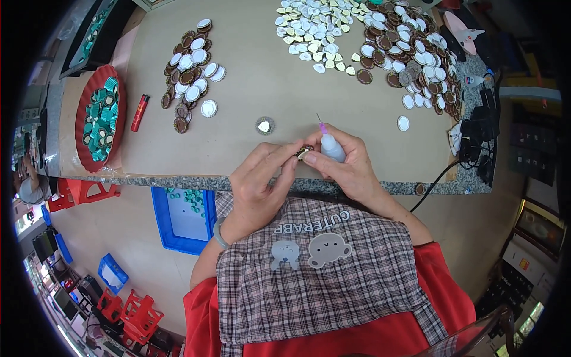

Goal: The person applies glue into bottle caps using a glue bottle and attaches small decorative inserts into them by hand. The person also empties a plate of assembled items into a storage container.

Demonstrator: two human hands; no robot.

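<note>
My left hand [260, 174] is closed, pinching a small dark scalloped disc [305, 150] with a pale face at the table's front edge. The fingertips of my right hand [355, 168] meet that disc from the other side. In the crook of the same right hand lies a white squeeze bottle [332, 149] with a purple needle tip that points up and away. A little beyond my left hand rests a round silvery piece with a pale centre [264, 125]. Brown and white scalloped discs [191, 76] lie heaped at the far left.
A large pile of brown and white discs [416, 59] spreads at the far right, beside small cream and white pieces [315, 30]. On the left stand a red fluted tray [81, 137] of green cups and a red stick-shaped object [140, 113]. A black cable [437, 185] crosses the right edge.
</note>
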